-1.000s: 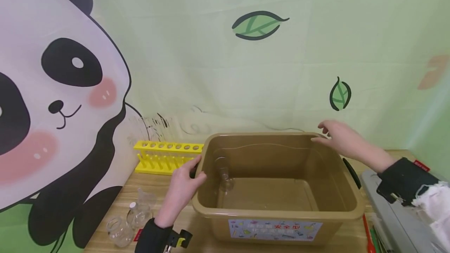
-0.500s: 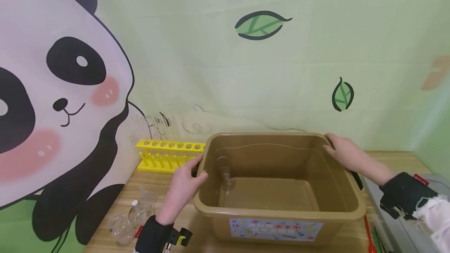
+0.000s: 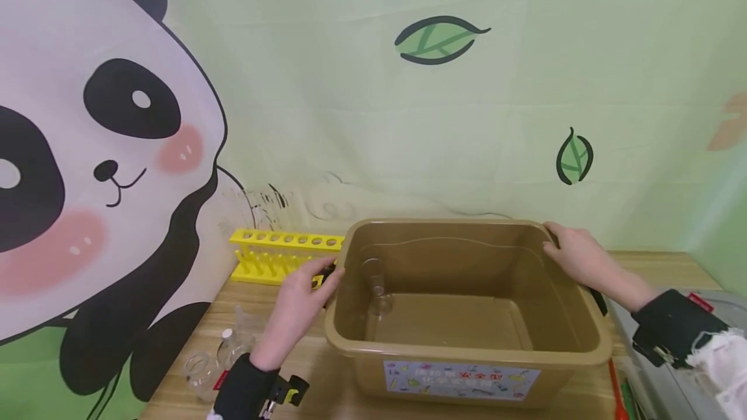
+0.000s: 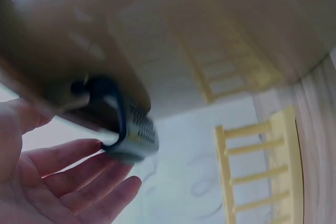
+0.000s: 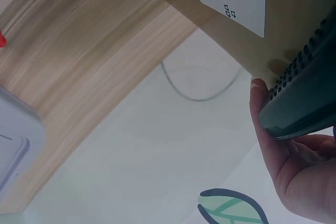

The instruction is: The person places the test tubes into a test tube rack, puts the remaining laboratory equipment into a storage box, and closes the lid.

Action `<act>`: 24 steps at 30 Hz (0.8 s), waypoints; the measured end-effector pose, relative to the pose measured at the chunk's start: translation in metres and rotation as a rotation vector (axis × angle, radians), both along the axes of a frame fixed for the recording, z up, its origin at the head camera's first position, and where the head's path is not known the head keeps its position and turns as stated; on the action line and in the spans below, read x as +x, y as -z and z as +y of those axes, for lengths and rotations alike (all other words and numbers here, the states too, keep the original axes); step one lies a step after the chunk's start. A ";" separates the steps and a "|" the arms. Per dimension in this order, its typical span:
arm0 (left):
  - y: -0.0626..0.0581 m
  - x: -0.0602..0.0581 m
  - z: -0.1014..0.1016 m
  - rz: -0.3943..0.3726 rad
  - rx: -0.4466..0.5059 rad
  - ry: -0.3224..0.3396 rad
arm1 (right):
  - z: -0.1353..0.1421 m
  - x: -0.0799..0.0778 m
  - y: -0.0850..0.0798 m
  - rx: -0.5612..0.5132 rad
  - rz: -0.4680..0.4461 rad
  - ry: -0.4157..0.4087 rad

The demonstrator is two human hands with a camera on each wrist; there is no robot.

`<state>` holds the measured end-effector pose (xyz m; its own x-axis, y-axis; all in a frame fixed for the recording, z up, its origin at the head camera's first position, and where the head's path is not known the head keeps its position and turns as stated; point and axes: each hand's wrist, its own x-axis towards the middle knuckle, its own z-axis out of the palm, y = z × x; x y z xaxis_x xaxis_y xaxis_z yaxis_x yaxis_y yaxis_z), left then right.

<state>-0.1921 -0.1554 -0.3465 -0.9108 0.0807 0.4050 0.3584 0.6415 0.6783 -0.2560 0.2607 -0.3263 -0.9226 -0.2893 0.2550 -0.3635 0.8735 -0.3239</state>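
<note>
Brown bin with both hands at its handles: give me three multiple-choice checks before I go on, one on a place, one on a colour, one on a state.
1. Where does the test-tube rack stand?
A. Left of the bin, by the wall
B. Inside the bin
C. Right of the bin

2. What colour is the rack?
A. Red
B. Yellow
C. Blue

3. How does the bin stand?
A. Open, no lid on it
B. Closed with a lid
C. Tipped on its side

Answers:
1. A: the head view shows it on the table beyond the left hand.
2. B: it is bright yellow in the head and left wrist views.
3. A: its inside is open to view, with a glass item lying in it; the right hand is at its far right corner.
</note>
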 end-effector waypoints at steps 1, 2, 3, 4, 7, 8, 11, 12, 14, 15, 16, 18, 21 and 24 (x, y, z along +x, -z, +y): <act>-0.001 0.000 -0.003 -0.003 -0.008 -0.004 | 0.000 0.000 0.000 0.000 -0.001 0.000; -0.003 0.001 -0.007 -0.008 -0.013 -0.008 | 0.000 0.000 0.000 0.002 -0.001 -0.001; -0.005 0.001 -0.011 -0.015 -0.021 -0.014 | 0.000 0.001 0.000 0.003 -0.001 -0.003; -0.006 0.001 -0.015 -0.022 -0.034 -0.019 | 0.000 0.001 0.000 0.005 -0.004 -0.003; -0.012 -0.002 -0.029 -0.035 -0.103 -0.035 | 0.001 0.001 0.000 0.009 -0.013 0.001; -0.014 -0.003 -0.033 -0.039 -0.130 -0.040 | 0.001 0.001 0.000 0.009 -0.015 0.002; -0.019 -0.007 -0.049 -0.056 -0.208 -0.054 | 0.001 0.001 -0.001 0.007 -0.013 0.008; -0.020 -0.009 -0.055 -0.066 -0.232 -0.058 | 0.001 0.001 -0.001 0.006 -0.015 0.010; -0.022 -0.013 -0.066 -0.103 -0.276 -0.067 | 0.002 0.001 -0.001 0.004 -0.011 0.009; -0.022 -0.015 -0.072 -0.126 -0.296 -0.072 | 0.002 0.001 -0.001 0.002 -0.011 0.008; -0.023 -0.017 -0.077 -0.148 -0.322 -0.075 | 0.002 0.001 -0.001 0.002 -0.011 0.007; -0.023 -0.021 -0.085 -0.186 -0.373 -0.080 | 0.001 0.000 -0.001 0.000 -0.015 0.007; -0.021 -0.026 -0.095 -0.227 -0.436 -0.088 | 0.000 0.000 -0.001 -0.004 -0.025 0.010; -0.017 -0.029 -0.105 -0.247 -0.476 -0.086 | -0.001 0.000 -0.001 -0.004 -0.030 0.011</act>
<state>-0.2214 -0.2601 -0.3293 -0.9856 0.1238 0.1154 0.1579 0.9183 0.3631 -0.2565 0.2592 -0.3255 -0.9330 -0.2778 0.2288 -0.3438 0.8761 -0.3381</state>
